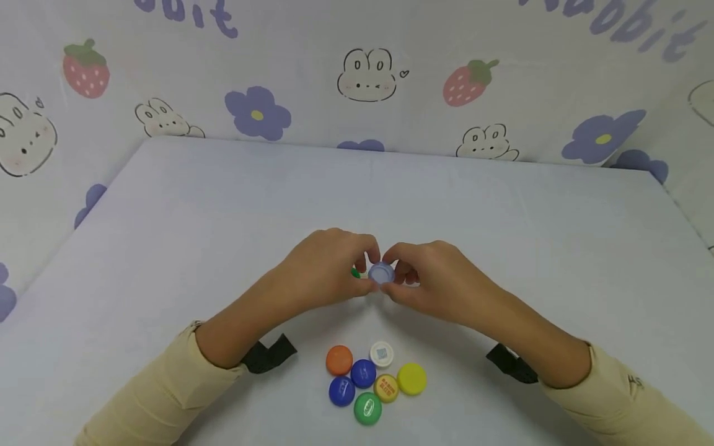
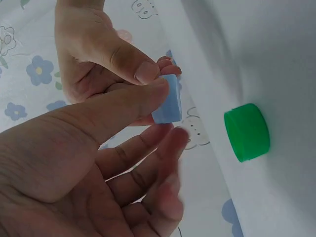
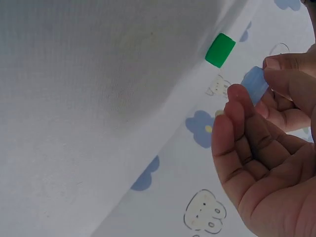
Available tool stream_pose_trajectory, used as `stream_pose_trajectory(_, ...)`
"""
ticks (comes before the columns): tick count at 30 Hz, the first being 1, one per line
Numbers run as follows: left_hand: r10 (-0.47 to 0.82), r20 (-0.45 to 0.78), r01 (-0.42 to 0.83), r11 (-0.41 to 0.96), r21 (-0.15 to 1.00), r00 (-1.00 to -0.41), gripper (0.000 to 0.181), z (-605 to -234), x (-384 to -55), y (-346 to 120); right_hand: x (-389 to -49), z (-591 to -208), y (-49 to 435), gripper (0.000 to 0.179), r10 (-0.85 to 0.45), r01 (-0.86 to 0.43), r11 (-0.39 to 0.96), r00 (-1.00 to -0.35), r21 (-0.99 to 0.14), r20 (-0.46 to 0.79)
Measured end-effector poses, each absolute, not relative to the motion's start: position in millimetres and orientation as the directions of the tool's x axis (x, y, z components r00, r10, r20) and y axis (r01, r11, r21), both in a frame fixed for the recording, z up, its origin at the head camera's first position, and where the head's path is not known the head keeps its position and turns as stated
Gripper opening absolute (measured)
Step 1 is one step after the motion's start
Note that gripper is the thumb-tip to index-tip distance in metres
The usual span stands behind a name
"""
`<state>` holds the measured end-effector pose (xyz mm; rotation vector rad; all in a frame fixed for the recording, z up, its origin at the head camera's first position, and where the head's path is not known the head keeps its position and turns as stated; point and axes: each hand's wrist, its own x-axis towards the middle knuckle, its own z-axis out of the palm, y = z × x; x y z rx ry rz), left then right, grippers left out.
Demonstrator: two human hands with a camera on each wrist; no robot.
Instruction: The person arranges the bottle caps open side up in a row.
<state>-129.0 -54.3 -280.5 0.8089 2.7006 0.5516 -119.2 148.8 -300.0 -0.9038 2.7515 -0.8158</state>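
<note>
A light blue bottle cap (image 1: 382, 273) is held above the table between both hands. My left hand (image 1: 333, 268) pinches it from the left, thumb on its side in the left wrist view, where the cap (image 2: 169, 101) appears edge-on. From the right, my right hand (image 1: 434, 277) pinches it too; the right wrist view has the thumb and index finger at the cap (image 3: 256, 85). A green bottle cap (image 2: 249, 132) sits on the table just beyond the hands, mostly hidden behind the left fingers in the head view.
Nearer the body lies a cluster of bottle caps on the white table (image 1: 223, 204): orange (image 1: 339, 360), white (image 1: 382, 354), yellow (image 1: 411, 378), a green one (image 1: 367, 408), two dark blue and a small yellow one with red print (image 1: 386, 388). A patterned cloth (image 1: 312, 74) hangs behind.
</note>
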Motion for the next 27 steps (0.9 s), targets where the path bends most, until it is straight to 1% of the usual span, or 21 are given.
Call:
stream_pose_trajectory(3, 0.562, -0.142, 0.477, 0.789, 0.387, -0.815, 0.035, -283.4, -133.2, -55.8, -123.5, -301.1, 142.2, 0.028, -0.583, -0.517, 0.712, -0.812, -0.475, 0.01)
stream_pose_trajectory(8, 0.546, -0.189, 0.454, 0.809, 0.375, -0.817, 0.033, -290.0, -138.7, -56.7, -128.3, -303.6, 134.9, 0.022, -0.611, -0.552, 0.724, -0.791, -0.414, -0.014)
stream_pose_trajectory(14, 0.562, -0.23, 0.467, 0.807, 0.36, -0.794, 0.034, -296.5, -142.5, -55.6, -131.4, -306.5, 131.3, 0.023, -0.601, -0.528, 0.759, -0.793, -0.382, -0.099)
stream_pose_trajectory(27, 0.579, -0.23, 0.487, 0.799, 0.353, -0.783, 0.036, -302.0, -143.8, -56.4, -136.2, -315.3, 128.5, 0.025, -0.612, -0.544, 0.757, -0.784, -0.361, -0.102)
